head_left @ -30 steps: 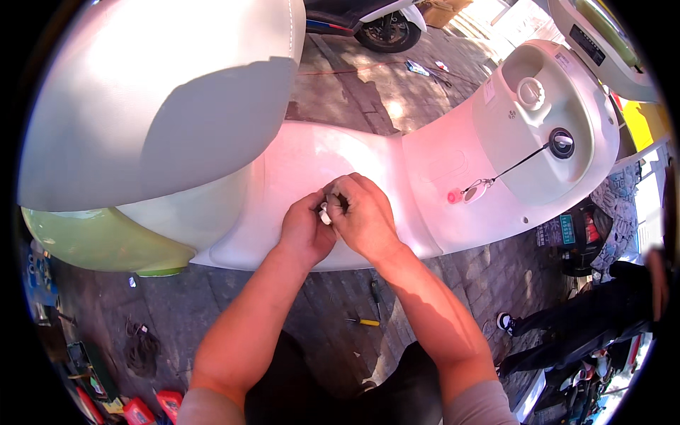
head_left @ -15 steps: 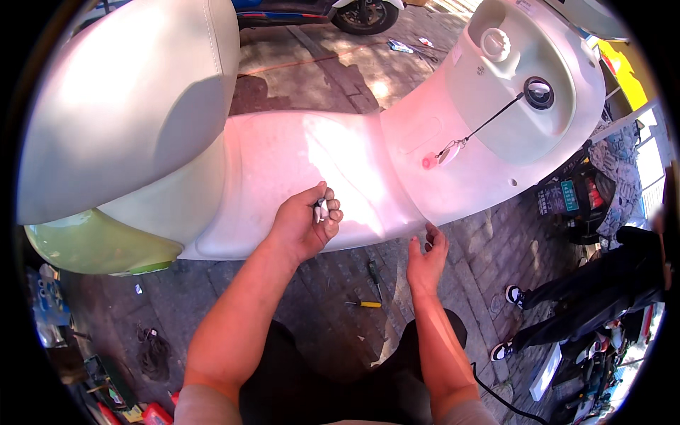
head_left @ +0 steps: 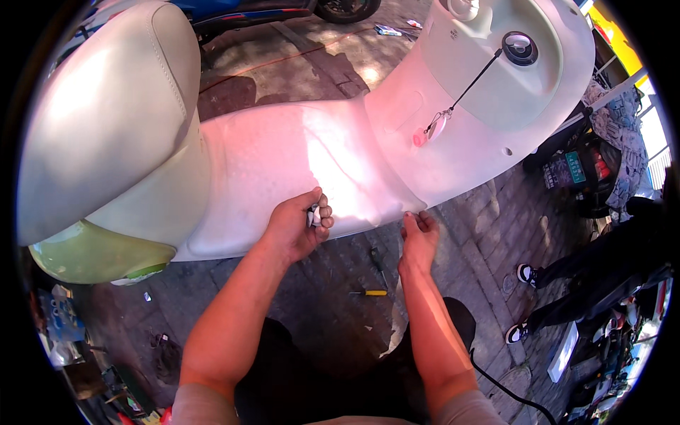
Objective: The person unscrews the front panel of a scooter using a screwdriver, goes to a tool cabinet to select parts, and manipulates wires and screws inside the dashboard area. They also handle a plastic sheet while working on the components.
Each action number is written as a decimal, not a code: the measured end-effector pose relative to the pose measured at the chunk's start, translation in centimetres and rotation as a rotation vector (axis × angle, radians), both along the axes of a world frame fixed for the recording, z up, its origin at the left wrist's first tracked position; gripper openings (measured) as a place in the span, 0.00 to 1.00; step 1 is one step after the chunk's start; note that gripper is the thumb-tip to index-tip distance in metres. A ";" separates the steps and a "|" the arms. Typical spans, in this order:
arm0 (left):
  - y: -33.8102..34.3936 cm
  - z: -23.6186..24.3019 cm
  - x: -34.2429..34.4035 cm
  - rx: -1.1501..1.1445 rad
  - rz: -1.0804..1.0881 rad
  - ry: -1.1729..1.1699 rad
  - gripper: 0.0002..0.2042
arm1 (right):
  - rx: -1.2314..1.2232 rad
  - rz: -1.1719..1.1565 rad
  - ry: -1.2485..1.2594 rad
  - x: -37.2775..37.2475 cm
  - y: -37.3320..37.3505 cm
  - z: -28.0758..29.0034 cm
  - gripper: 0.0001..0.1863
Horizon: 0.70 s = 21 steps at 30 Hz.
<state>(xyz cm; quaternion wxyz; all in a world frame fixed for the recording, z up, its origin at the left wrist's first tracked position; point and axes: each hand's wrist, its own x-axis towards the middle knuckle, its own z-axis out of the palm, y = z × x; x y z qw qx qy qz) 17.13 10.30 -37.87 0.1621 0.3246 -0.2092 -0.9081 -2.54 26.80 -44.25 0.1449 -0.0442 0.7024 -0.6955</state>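
A pale pink-white scooter (head_left: pixel 262 156) stands sideways before me, its low footboard between the seat and the front panel. My left hand (head_left: pixel 297 225) is closed around a small white and silvery piece (head_left: pixel 314 214) at the footboard's near side. Its fingers hide most of that piece. To the right, my right hand (head_left: pixel 419 241) has its fingertips drawn together at the near edge of the footboard. Anything between those fingertips is too small or hidden to make out. A key on a dark cord (head_left: pixel 476 83) hangs from the round lock, with a pink tag below.
A screwdriver with a yellow handle (head_left: pixel 370 292) and a dark-handled tool (head_left: pixel 377 259) lie on the paving below my hands. A person in dark trousers (head_left: pixel 581 287) stands at the right. Tools and boxes (head_left: pixel 120 386) are at the lower left; another vehicle (head_left: pixel 248 14) is behind.
My right hand has moved slightly left, its fingers drawing together at the footboard edge. My left hand keeps its grip. The view has shifted, moving the scooter left and up.
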 end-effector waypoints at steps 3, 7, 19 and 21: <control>0.6 0.3 -0.2 -0.036 -0.030 -0.057 0.14 | -0.033 0.000 -0.059 -0.3 -0.1 0.6 0.24; 1.0 -0.6 0.2 -0.105 -0.215 -0.032 0.16 | -0.127 0.128 0.154 -1.6 -0.1 1.1 0.18; 8.8 1.0 -0.6 -0.971 -0.600 -0.312 0.24 | -0.399 1.049 -0.434 4.1 -1.2 6.3 0.33; 9.0 2.2 0.5 -1.020 -0.740 -0.367 0.25 | -0.098 1.067 -0.132 5.8 -3.6 9.3 0.35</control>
